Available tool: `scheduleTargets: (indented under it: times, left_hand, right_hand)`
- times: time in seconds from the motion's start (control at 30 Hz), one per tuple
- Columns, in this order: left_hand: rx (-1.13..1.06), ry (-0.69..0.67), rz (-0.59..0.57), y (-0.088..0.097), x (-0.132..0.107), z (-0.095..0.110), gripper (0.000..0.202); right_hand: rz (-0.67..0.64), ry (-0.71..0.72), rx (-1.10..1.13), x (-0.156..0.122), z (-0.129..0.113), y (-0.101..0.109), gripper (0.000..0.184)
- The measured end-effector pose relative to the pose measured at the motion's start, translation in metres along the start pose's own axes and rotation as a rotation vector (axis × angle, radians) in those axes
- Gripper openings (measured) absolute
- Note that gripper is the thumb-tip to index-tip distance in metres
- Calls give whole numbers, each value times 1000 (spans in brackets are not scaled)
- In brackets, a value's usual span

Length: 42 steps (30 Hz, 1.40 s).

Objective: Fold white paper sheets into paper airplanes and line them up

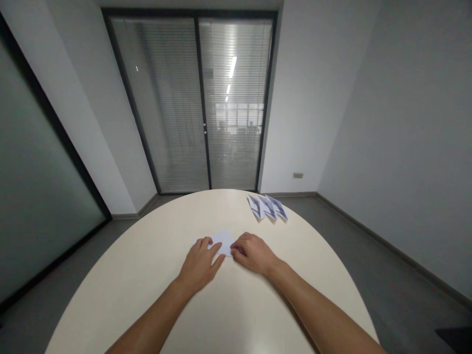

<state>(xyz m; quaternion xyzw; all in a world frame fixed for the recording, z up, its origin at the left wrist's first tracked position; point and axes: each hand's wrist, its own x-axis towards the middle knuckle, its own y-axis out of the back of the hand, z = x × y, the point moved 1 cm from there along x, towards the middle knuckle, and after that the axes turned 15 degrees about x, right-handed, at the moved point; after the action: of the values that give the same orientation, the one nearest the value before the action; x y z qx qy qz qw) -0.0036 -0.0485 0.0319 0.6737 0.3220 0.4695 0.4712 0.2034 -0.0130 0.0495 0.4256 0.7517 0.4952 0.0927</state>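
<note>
A small sheet of white paper (224, 238) lies on the round cream table (155, 290) in front of me. My left hand (201, 258) rests over its left part with the fingers spread and lying on the paper. At the paper's right edge is my right hand (251, 251), its thumb and fingers pinched together on that edge. The fingers hide parts of the sheet, so its full outline does not show. Farther back on the right, three folded paper pieces (267, 207) lie side by side, overlapping in a row.
The table's curved far edge (221, 190) lies just beyond the folded pieces. Behind it stand dark-framed glass panels with blinds (232, 147). White walls (317, 88) and grey floor (346, 221) surround the table. A wall socket (298, 175) sits low at the back.
</note>
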Motion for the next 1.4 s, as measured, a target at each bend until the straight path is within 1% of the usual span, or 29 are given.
scheduleTargets:
  times: [0.1, 0.17, 0.23, 0.43, 0.53, 0.67, 0.8, 0.93, 1.1, 1.2, 1.3, 1.33, 1.4]
  left_hand:
    - [-18, 0, 5, -1, -1, -2, 37]
    - [-31, -2, 9, -3, -1, -4, 38]
    - [-36, -8, 4, -5, -1, -5, 39]
    - [-15, -15, -36, -4, -2, -3, 40]
    - [-30, -14, -40, -3, -2, -2, 38]
    - [-55, -26, -41, -3, -3, 0, 37]
    - [-70, -45, -40, 2, -3, 1, 39]
    - [-73, -44, -48, 7, -1, 1, 34]
    - [-34, -50, -20, 7, -1, 4, 29]
    - [-30, -56, -30, 6, 0, 6, 28]
    - [-86, -46, -27, 5, 1, 4, 28]
    - [-118, -42, -19, 4, 1, 3, 29]
    - [-183, -26, 0, 3, 1, 1, 30]
  right_hand:
    - [-44, 79, 76, 0, -2, 1, 25]
    - [-46, 90, 132, 0, -2, -1, 25]
    - [-23, 81, 163, 0, 2, -4, 28]
    - [100, 52, 100, 1, 20, -11, 35]
    - [96, 33, 116, 2, 23, -11, 31]
    - [109, 4, 163, 2, 20, -10, 29]
    - [97, 30, 168, 2, 19, -9, 26]
    - [82, 26, 167, 3, 21, -9, 23]
    - [82, 35, 176, 3, 18, -8, 22]
    - [84, 60, 182, 2, 16, -9, 23]
    - [67, 107, 176, 1, 18, -11, 33]
    - [67, 117, 170, 1, 19, -12, 33]
    - [80, 123, 160, 1, 21, -12, 27]
